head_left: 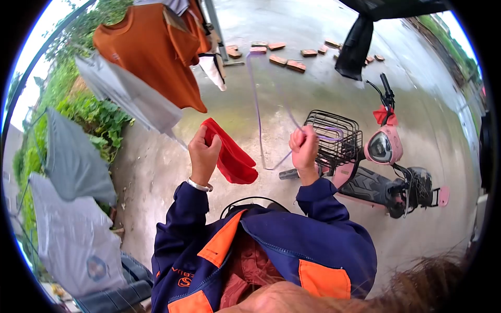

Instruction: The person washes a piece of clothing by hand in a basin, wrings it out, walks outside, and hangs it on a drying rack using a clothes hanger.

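My left hand (203, 152), with a bracelet at the wrist, pinches a folded red cloth item (229, 155) by its upper edge. The cloth hangs down to the right, and its exact kind does not show. My right hand (305, 146) is closed on a thin purple clothes hanger (257, 107). Its long loop stretches up and left, while the curved hook (339, 133) points right, in front of the black bike basket (340, 146). Cloth and hanger are apart.
On the left hang an orange shirt (151, 49), white and grey garments (78, 156) and a pale one (78, 235). A pink electric scooter (383, 146) stands at the right. Several bricks (295, 66) lie on the concrete ahead; a black cloth (356, 47) hangs overhead.
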Demonstrator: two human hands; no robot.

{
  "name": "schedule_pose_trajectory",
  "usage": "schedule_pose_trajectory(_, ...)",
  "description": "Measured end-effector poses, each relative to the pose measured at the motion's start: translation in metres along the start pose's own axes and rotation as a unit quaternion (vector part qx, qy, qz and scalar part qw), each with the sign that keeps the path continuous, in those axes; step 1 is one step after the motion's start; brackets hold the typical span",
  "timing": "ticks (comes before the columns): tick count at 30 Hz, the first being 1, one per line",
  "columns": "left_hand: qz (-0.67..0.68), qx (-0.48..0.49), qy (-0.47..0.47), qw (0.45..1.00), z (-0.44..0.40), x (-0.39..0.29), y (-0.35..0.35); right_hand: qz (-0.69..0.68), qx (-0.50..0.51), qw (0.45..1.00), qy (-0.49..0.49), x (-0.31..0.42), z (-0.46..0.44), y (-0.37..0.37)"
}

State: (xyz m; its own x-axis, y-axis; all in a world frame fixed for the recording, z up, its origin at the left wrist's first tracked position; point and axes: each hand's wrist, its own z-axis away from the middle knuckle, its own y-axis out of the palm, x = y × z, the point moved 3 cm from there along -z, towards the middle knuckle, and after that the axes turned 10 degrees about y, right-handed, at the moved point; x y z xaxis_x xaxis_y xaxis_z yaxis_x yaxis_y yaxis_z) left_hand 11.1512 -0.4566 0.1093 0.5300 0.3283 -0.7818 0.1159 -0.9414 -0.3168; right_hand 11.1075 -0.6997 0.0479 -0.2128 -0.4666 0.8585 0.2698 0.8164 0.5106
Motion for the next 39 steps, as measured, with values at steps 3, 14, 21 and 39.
schedule_pose_trajectory(3, 0.056, 0.011, -0.001, 0.998, -0.034, 0.017, 0.021, -0.196, 0.031, 0.98, 0.011, 0.034, -0.004, 0.037)
schedule_pose_trajectory(14, 0.084, 0.131, 0.001, 0.988, -0.185, 0.06, 0.106, -0.159, 0.034, 0.981, -0.102, -0.026, -0.158, 0.024)
schedule_pose_trajectory(21, 0.064, 0.151, 0.042, 0.986, -0.287, 0.097, 0.158, -0.026, 0.068, 0.988, -0.136, -0.015, -0.27, 0.012)
schedule_pose_trajectory(39, -0.159, 0.292, 0.152, 0.931, -0.488, 0.297, 0.247, 0.53, 0.095, 0.797, -0.273, 0.023, -0.549, 0.015)
